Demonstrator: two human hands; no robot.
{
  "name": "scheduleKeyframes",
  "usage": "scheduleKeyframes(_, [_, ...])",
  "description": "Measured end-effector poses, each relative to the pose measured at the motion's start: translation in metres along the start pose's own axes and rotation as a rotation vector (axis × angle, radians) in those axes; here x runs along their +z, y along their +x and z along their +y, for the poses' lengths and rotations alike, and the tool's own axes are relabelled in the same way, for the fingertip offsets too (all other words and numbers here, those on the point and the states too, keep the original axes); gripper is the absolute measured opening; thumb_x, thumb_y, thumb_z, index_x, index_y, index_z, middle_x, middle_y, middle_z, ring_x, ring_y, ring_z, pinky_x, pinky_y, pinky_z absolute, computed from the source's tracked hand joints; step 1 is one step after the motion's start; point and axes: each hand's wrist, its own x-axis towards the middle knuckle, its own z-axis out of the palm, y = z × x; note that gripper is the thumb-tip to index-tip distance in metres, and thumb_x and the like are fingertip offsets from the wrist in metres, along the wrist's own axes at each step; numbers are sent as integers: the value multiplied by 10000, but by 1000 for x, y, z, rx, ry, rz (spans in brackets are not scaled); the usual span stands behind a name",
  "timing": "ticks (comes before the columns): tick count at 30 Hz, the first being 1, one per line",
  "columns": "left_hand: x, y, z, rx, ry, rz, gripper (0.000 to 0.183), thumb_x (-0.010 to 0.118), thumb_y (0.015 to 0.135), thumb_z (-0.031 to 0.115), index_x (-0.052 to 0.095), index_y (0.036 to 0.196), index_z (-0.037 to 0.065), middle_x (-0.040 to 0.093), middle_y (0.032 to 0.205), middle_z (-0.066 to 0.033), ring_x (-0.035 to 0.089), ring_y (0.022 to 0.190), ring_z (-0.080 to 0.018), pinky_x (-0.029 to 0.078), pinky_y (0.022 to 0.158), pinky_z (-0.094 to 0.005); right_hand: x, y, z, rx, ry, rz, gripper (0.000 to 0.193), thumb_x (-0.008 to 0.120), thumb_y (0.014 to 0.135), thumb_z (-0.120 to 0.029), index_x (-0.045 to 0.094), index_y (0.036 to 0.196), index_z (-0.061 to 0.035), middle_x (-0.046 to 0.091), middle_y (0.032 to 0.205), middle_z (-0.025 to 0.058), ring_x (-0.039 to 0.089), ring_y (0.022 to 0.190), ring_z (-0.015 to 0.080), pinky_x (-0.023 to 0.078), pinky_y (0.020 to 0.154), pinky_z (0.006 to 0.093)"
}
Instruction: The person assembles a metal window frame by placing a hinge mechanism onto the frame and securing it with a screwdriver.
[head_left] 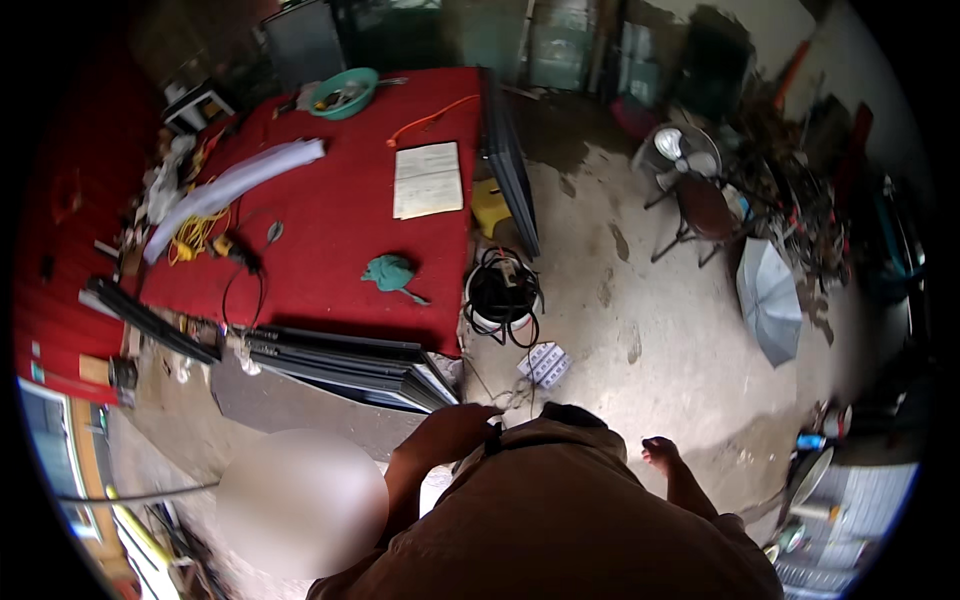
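Note:
My left hand (462,428) is bent in at my waist, by the dark belt; its fingertips are mostly hidden, so I cannot tell whether they grip anything. Out to the right side hangs my right hand (659,454), apart from any surface, with its fingers curled together; a small dark spot shows at them, too small to name. In front of my left hand stand several dark frames (350,365), leaning against the red-covered table (330,230). A white bucket (490,318) with black cable looped in it stands at the table's corner, beside a printed box or sheet (545,365).
On the table lie a green basin (345,93) of small items, an open notebook (428,180), a crumpled green cloth (389,273), yellow cord (197,235) and a long whitish roll (235,190). To the right are a stool (706,210), an umbrella (770,303) and piled scrap.

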Motion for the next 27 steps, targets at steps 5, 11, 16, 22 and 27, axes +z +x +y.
scheduleKeyframes(5, [-28, 54, 39, 165, 150, 143, 409, 662, 998, 185, 646, 1389, 62, 727, 1270, -197, 677, 1202, -389, 536, 1027, -480, -5, -3, 105, 351, 383, -11, 316, 651, 1089, -333, 528, 860, -153, 511, 699, 22, 513, 573, 173, 389, 525, 342])
scheduleKeyframes(11, [8, 121, 24, 35, 292, -13, 429, 628, 1020, 254, 641, 1380, 21, 727, 1263, -225, 677, 1210, -404, 529, 1040, -501, -36, 28, 140, 302, 353, -157, 284, 665, 1082, -351, 639, 953, -100, 622, 738, 57, 598, 630, 174, 476, 567, 350])
scheduleKeyframes(16, [72, 219, 82, 54, 221, -168, 491, 672, 1029, 299, 616, 1459, 69, 675, 1419, -191, 629, 1317, -381, 496, 1110, -479, -110, 83, 92, 8, 155, 127, 393, 706, 1032, -424, 761, 918, -52, 743, 778, 67, 677, 706, 202, 550, 708, 377])
scheduleKeyframes(22, [75, 326, 245, 64, 107, -287, 517, 541, 1064, 423, 665, 1397, 48, 720, 1324, -204, 662, 1253, -395, 511, 1071, -456, -268, 122, 36, -94, 48, 278, 334, 690, 1040, -354, 735, 979, -28, 750, 851, 82, 697, 748, 180, 563, 711, 353])
scheduleKeyframes(27, [82, 380, 220, 173, 179, -308, 567, 549, 1036, 487, 685, 1375, 54, 739, 1256, -227, 687, 1197, -405, 528, 1027, -475, -339, 122, -1, -120, 603, 568, 353, 635, 1026, -340, 738, 931, -16, 741, 818, 93, 689, 741, 200, 555, 720, 378])
